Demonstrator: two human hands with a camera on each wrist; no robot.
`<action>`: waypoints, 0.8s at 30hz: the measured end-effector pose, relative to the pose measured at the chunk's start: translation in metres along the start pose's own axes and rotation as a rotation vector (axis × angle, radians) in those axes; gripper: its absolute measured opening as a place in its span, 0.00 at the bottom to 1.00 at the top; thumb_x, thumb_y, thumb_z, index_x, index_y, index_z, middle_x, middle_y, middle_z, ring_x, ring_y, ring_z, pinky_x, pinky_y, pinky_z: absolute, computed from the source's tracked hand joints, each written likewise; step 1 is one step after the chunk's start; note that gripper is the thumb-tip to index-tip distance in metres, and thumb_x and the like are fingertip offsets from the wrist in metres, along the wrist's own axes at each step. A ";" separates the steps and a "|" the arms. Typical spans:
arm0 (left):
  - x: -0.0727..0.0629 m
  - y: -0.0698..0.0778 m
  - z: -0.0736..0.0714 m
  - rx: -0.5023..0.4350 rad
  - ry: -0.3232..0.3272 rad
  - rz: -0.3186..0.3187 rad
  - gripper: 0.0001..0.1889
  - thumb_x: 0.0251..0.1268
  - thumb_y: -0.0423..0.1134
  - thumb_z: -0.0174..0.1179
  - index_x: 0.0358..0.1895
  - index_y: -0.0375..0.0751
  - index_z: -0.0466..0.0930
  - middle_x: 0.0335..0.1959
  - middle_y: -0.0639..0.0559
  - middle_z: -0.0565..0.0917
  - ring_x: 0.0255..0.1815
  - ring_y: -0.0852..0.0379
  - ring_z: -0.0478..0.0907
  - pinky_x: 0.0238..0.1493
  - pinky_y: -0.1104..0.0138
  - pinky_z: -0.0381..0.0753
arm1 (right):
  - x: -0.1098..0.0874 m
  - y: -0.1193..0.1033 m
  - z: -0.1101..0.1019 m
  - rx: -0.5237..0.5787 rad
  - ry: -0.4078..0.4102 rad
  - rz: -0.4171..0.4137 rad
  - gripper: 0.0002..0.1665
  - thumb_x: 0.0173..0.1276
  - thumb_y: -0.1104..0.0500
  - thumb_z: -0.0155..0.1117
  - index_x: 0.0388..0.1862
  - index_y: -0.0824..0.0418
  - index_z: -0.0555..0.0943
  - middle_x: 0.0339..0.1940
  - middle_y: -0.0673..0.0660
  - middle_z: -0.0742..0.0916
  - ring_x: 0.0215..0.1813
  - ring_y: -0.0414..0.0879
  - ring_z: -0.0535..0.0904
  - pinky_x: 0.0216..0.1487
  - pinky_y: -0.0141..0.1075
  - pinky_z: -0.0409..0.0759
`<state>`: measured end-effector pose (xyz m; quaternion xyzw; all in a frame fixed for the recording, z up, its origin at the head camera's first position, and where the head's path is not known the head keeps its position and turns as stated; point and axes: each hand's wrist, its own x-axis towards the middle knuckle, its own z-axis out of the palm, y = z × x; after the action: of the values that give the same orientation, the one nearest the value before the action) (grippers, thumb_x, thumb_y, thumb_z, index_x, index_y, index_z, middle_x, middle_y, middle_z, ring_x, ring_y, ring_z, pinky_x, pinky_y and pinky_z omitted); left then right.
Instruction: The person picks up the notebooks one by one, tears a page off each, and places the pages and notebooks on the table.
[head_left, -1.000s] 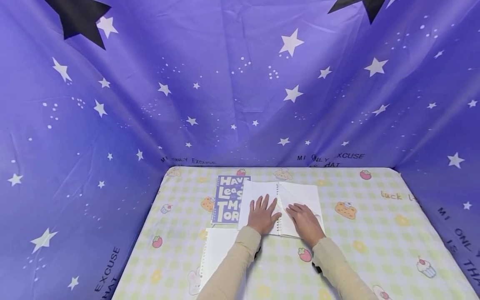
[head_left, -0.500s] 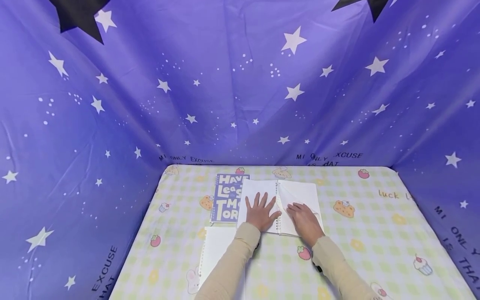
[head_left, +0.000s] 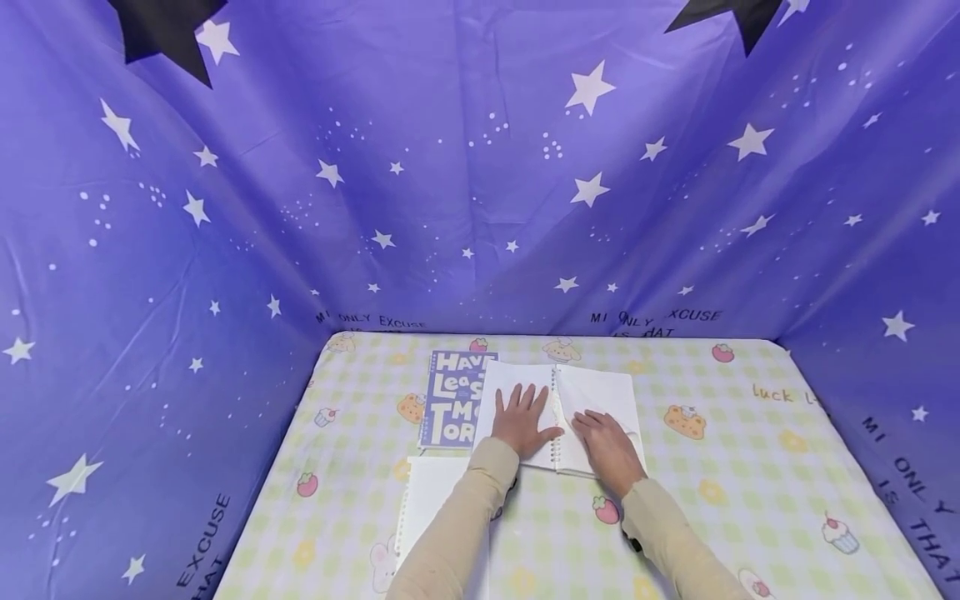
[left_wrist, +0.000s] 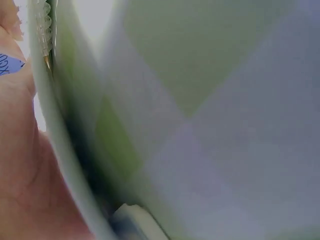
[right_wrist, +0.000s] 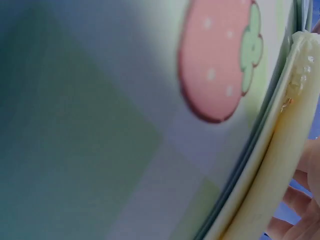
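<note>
A spiral-bound notebook (head_left: pixel 521 375) lies open on the table with blank white pages. My left hand (head_left: pixel 520 422) rests on the left page with fingers spread, its thumb reaching to the coil (head_left: pixel 556 454). My right hand (head_left: pixel 609 450) is over the right side, fingers bent, gripping a loose page (head_left: pixel 581 390) that slants in a diagonal fold from the top of the coil. The right thumb is hidden beneath the hand. The left wrist view shows the clear rings (left_wrist: pixel 46 30) of the coil beside part of the left hand (left_wrist: pixel 25 165).
A purple book (head_left: pixel 450 400) with large white lettering lies partly under the notebook's left side. A white sheet (head_left: pixel 431 492) with a ragged holed edge lies in front, partly covered by the left sleeve. A checked tablecloth (head_left: pixel 750 467) covers the table; purple star-printed curtains (head_left: pixel 480 167) surround it.
Both hands keep almost the same places on the notebook. The whole view has shifted slightly with the head.
</note>
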<state>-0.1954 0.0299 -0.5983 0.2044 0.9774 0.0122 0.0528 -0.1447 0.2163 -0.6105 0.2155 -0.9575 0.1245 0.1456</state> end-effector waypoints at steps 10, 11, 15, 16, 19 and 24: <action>0.005 -0.003 0.000 -0.039 -0.050 -0.016 0.42 0.63 0.77 0.41 0.79 0.67 0.52 0.81 0.50 0.52 0.80 0.49 0.53 0.77 0.43 0.51 | -0.001 -0.002 -0.007 -0.042 -0.041 0.041 0.17 0.64 0.73 0.61 0.52 0.69 0.84 0.58 0.61 0.85 0.65 0.59 0.76 0.69 0.55 0.71; 0.006 -0.002 0.000 -0.034 -0.036 -0.014 0.42 0.63 0.77 0.41 0.78 0.67 0.53 0.81 0.50 0.53 0.79 0.50 0.55 0.76 0.43 0.53 | -0.001 -0.002 -0.009 -0.049 -0.046 0.041 0.18 0.63 0.73 0.61 0.52 0.69 0.84 0.58 0.61 0.85 0.65 0.58 0.76 0.69 0.56 0.70; 0.010 -0.001 0.000 -0.012 -0.020 -0.011 0.42 0.62 0.78 0.42 0.78 0.68 0.53 0.81 0.50 0.55 0.78 0.50 0.56 0.75 0.43 0.55 | -0.001 -0.003 -0.013 -0.064 -0.079 0.016 0.20 0.64 0.75 0.60 0.54 0.70 0.83 0.60 0.61 0.84 0.67 0.59 0.75 0.69 0.57 0.69; 0.010 -0.001 0.000 -0.009 -0.022 -0.012 0.42 0.62 0.78 0.42 0.78 0.67 0.54 0.80 0.50 0.55 0.78 0.49 0.56 0.75 0.43 0.55 | -0.001 -0.004 -0.013 -0.069 -0.088 0.011 0.20 0.64 0.75 0.59 0.55 0.70 0.82 0.61 0.61 0.84 0.67 0.59 0.75 0.69 0.57 0.69; 0.011 -0.001 0.000 0.005 -0.024 -0.009 0.43 0.61 0.78 0.43 0.78 0.66 0.54 0.80 0.50 0.56 0.77 0.49 0.58 0.75 0.43 0.57 | -0.002 -0.003 -0.012 -0.075 -0.101 0.010 0.21 0.63 0.76 0.59 0.55 0.70 0.82 0.61 0.61 0.83 0.66 0.59 0.76 0.69 0.57 0.70; 0.013 -0.001 0.003 0.054 0.011 0.004 0.47 0.57 0.81 0.44 0.79 0.65 0.53 0.77 0.51 0.62 0.73 0.49 0.63 0.72 0.42 0.62 | -0.003 -0.002 -0.008 -0.077 -0.098 0.022 0.21 0.62 0.75 0.61 0.55 0.68 0.83 0.60 0.61 0.84 0.65 0.59 0.77 0.68 0.57 0.71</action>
<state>-0.2073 0.0339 -0.6026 0.2078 0.9772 -0.0127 0.0418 -0.1391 0.2186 -0.6035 0.2051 -0.9699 0.0786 0.1053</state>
